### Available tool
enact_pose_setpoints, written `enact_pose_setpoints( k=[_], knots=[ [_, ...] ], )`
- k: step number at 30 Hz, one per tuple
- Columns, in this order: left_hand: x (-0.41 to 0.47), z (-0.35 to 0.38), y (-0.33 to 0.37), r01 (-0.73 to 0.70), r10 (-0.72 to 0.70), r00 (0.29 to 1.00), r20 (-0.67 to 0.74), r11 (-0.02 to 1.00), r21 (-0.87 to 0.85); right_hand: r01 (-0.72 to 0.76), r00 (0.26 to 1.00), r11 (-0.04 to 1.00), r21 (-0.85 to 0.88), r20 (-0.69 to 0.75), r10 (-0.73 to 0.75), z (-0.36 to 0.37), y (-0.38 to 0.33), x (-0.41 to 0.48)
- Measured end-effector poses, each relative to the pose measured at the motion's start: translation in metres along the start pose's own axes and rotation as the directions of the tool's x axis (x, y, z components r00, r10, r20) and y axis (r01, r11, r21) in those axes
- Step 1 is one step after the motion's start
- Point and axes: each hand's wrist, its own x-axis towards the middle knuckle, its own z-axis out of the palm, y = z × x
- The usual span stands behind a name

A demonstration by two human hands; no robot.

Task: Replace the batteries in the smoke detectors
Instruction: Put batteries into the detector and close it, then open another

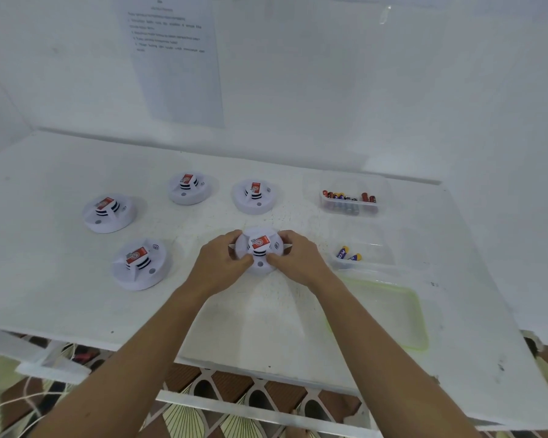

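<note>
Curled fingers of the left hand (225,260) and right hand (293,259) grip opposite sides of a white smoke detector (260,251), which rests mid-table on the speckled white table (266,317). Four more detectors (141,263) sit to the left and farther back. On the right are a far tub of batteries (350,202), a nearer tub (350,257) holding two, and a green-rimmed lid (389,311). A printed sheet (174,58) hangs on the white wall, and patterned floor (203,415) shows near.

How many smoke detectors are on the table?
5. Left detector, back-middle detector, back-right detector, front-left detector, and the centre detector, gripped by the left hand and right hand. None seems hidden.
</note>
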Motion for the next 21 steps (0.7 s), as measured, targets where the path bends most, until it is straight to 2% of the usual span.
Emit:
enact_pose_setpoints(
  k=[4, 7, 11, 15, 21],
  knots=[
    [0.006, -0.001, -0.008, -0.003, 0.002, 0.999, 0.040, 0.999, 0.043, -0.012, 0.998, 0.999, -0.040, 0.054, 0.014, -0.005, -0.003, 0.005],
    [0.017, -0.007, -0.019, 0.065, -0.063, 0.997, -0.040, 0.996, 0.056, -0.038, 0.994, 0.999, -0.032, 0.101, 0.041, -0.009, -0.007, 0.012],
    [0.038, -0.011, -0.030, 0.125, -0.070, 0.973, -0.220, 0.962, 0.243, -0.024, 0.998, 1.000, 0.015, 0.063, 0.023, -0.011, -0.016, 0.028],
    [0.052, -0.008, -0.039, 0.216, -0.123, 0.966, -0.228, 0.866, 0.450, 0.033, 0.999, 0.999, 0.004, 0.020, -0.033, -0.007, -0.028, 0.053],
    [0.057, -0.002, -0.049, 0.220, -0.104, 0.965, -0.240, 0.818, 0.531, 0.102, 0.994, 0.990, -0.097, -0.015, -0.104, 0.007, -0.035, 0.096]
  ],
)
